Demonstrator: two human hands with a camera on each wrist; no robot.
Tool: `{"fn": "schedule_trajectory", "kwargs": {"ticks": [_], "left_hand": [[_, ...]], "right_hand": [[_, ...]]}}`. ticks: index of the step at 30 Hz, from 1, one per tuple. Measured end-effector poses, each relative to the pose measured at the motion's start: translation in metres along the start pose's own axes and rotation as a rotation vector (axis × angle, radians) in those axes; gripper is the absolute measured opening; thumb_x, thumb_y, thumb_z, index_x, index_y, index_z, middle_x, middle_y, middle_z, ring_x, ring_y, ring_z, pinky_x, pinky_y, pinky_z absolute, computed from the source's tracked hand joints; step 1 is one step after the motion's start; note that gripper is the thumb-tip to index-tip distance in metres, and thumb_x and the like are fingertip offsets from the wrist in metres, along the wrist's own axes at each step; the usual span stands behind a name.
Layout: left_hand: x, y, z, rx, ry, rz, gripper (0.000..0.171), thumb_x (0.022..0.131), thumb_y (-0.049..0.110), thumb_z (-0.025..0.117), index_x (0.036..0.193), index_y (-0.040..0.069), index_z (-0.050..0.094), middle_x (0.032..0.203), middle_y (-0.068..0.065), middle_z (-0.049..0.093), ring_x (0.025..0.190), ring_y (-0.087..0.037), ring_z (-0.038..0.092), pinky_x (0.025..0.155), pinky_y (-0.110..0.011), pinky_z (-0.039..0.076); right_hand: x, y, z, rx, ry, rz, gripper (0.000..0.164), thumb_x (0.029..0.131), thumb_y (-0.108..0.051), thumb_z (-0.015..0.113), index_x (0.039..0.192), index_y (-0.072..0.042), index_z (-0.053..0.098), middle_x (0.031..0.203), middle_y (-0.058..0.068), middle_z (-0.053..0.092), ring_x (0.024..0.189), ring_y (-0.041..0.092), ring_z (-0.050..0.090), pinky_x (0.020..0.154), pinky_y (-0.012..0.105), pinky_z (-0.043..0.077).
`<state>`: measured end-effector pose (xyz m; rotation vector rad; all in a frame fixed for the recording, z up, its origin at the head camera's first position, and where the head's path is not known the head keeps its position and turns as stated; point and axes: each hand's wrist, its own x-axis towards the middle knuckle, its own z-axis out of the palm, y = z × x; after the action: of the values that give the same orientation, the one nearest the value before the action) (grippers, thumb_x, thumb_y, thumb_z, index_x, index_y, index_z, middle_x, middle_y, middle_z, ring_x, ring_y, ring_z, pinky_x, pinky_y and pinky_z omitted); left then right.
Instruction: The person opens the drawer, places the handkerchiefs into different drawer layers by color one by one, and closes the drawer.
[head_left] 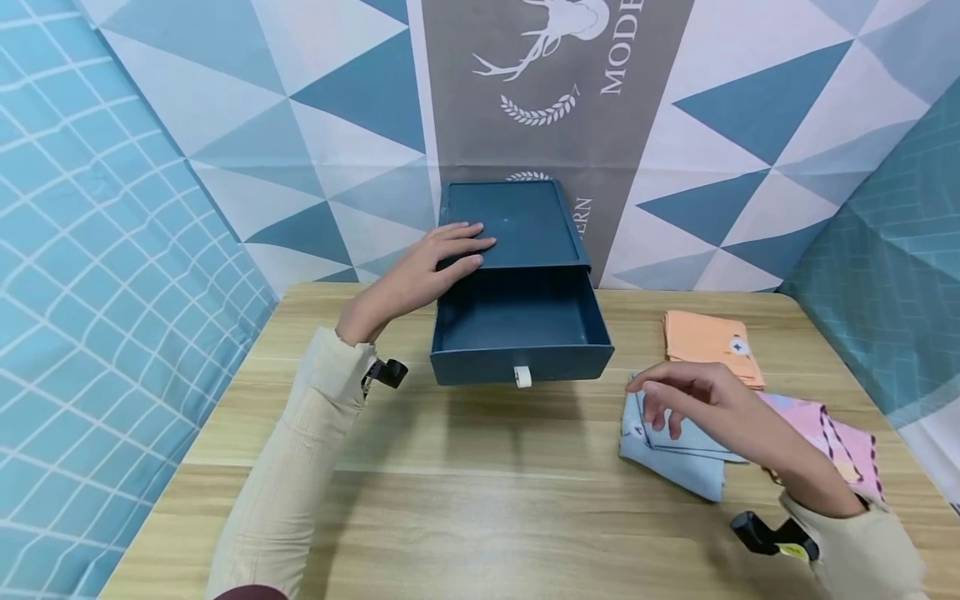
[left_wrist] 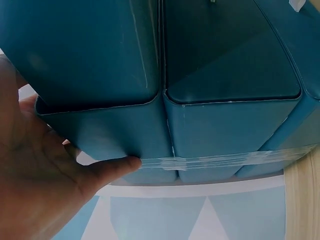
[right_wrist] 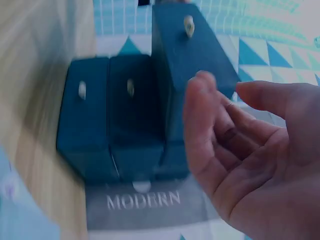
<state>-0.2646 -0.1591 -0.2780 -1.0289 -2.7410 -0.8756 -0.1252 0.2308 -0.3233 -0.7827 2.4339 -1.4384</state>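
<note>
A dark blue drawer unit (head_left: 517, 229) stands against the back wall, its top drawer (head_left: 522, 365) pulled out and bare inside. On the unit's top left edge rests my left hand (head_left: 423, 271), fingers stretched over the top. In the left wrist view, the thumb of the left hand (left_wrist: 45, 165) lies along the unit's side. My right hand (head_left: 720, 408) hovers over a folded light blue cloth (head_left: 675, 458), fingers loosely bent and holding nothing. The right wrist view shows the right hand (right_wrist: 250, 145) with a gap between thumb and fingers.
Behind the blue cloth lies a folded orange cloth (head_left: 705, 337). A pink patterned cloth (head_left: 843, 442) is at the right, partly hidden by the right forearm. Everything stands on a wooden table (head_left: 480, 517), with patterned fabric walls (head_left: 352, 108) around it.
</note>
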Motion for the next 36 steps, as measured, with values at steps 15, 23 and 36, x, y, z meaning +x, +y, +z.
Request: {"fn": "schedule_trajectory", "kwargs": {"ticks": [15, 23, 36], "left_hand": [[-0.004, -0.001, 0.004, -0.088, 0.031, -0.013, 0.046, 0.105, 0.039, 0.048, 0.148, 0.023, 0.050, 0.161, 0.000, 0.031, 0.151, -0.016, 0.016, 0.121, -0.047, 0.017], [0.000, -0.002, 0.007, -0.100, 0.057, -0.010, 0.047, 0.104, 0.044, 0.048, 0.148, 0.027, 0.050, 0.161, 0.004, 0.032, 0.150, -0.012, 0.017, 0.120, -0.048, 0.019], [-0.001, -0.001, 0.012, -0.107, 0.115, -0.009, 0.045, 0.104, 0.041, 0.050, 0.146, 0.024, 0.053, 0.159, 0.005, 0.035, 0.150, -0.013, 0.017, 0.121, -0.047, 0.017]], "right_hand": [[-0.006, 0.039, -0.032, -0.432, 0.185, 0.103, 0.026, 0.103, -0.024, 0.056, 0.123, -0.011, 0.067, 0.115, 0.008, 0.069, 0.093, 0.018, 0.066, 0.075, 0.028, 0.056], [-0.011, 0.070, -0.056, -0.548, -0.032, 0.271, 0.038, 0.101, -0.021, 0.060, 0.130, 0.003, 0.058, 0.120, 0.021, 0.064, 0.109, 0.040, 0.061, 0.083, 0.054, 0.053], [-0.012, 0.116, -0.075, -0.596, -0.150, 0.381, 0.040, 0.097, -0.016, 0.063, 0.123, 0.014, 0.057, 0.107, 0.029, 0.064, 0.097, 0.039, 0.062, 0.082, 0.058, 0.051]]}}
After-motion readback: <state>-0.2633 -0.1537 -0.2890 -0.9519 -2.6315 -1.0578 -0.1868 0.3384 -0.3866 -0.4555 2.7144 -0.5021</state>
